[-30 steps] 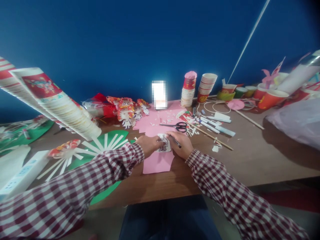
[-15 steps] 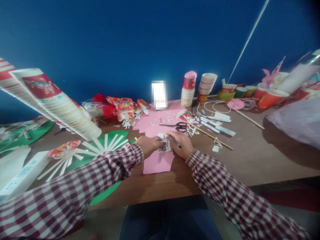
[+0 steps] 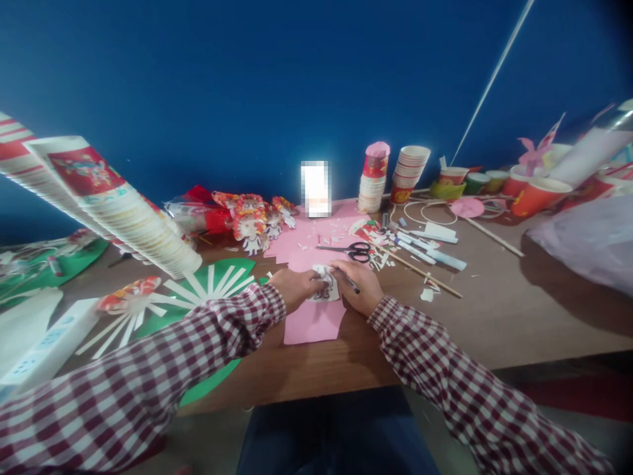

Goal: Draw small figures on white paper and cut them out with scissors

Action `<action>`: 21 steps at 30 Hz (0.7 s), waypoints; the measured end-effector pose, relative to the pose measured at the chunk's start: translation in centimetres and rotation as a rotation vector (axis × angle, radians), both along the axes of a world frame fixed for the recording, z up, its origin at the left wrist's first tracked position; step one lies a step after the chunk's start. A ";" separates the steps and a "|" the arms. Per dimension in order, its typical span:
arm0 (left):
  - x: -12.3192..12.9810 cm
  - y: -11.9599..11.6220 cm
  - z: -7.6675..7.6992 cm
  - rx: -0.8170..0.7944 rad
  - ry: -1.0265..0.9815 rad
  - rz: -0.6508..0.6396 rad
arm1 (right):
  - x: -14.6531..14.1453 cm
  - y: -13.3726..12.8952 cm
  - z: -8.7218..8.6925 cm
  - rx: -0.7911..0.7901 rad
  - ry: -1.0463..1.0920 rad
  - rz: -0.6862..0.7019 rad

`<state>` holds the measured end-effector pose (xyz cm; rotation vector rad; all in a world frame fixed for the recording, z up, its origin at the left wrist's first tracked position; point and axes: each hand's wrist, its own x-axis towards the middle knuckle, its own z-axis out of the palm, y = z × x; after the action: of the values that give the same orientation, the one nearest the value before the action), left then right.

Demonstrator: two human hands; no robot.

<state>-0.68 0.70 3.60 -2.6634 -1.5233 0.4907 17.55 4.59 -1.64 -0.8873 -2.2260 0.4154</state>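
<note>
My right hand [image 3: 362, 285] grips a dark pen [image 3: 350, 282], its shaft slanting back between the fingers. The pen's tip is hidden. Under both hands is a small piece of white paper [image 3: 326, 290] with dark outlines drawn on it. My left hand [image 3: 293, 288] holds this paper at its left side, thumb and fingers on its edge. The paper lies over a sheet of pink paper [image 3: 312, 325] on the brown table. Just beyond the hands, black-handled scissors [image 3: 358, 251] rest on the pink sheet, blades pointing left.
Tall stacks of paper cups [image 3: 126, 211] lean at left, above a green paper leaf [image 3: 230, 270] with white strips. Cut-out paper figures [image 3: 250, 227] stand behind my left hand. Markers [image 3: 415, 247], paper scraps and a wooden stick [image 3: 430, 277] lie at right, near a plastic bag [image 3: 583, 244].
Almost nothing differs. Both hands keep their places on the paper and pen, and the whole view has shifted very slightly.
</note>
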 end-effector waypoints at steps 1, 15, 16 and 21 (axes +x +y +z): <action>0.0 0.0 0.0 -0.003 -0.004 0.000 | 0.0 0.0 0.0 0.001 0.001 0.002; -0.1 0.0 0.1 0.011 -0.011 -0.025 | 0.0 0.0 0.0 0.003 0.002 0.005; -0.1 -0.1 0.2 0.012 -0.005 -0.029 | 0.0 0.0 -0.1 0.003 0.002 0.005; -0.1 0.1 0.0 0.015 0.023 -0.046 | 0.0 0.0 -0.1 0.004 -0.002 0.008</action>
<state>-0.77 0.76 3.64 -2.6648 -1.4502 0.5039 17.52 4.62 -1.73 -0.8776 -2.2321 0.4137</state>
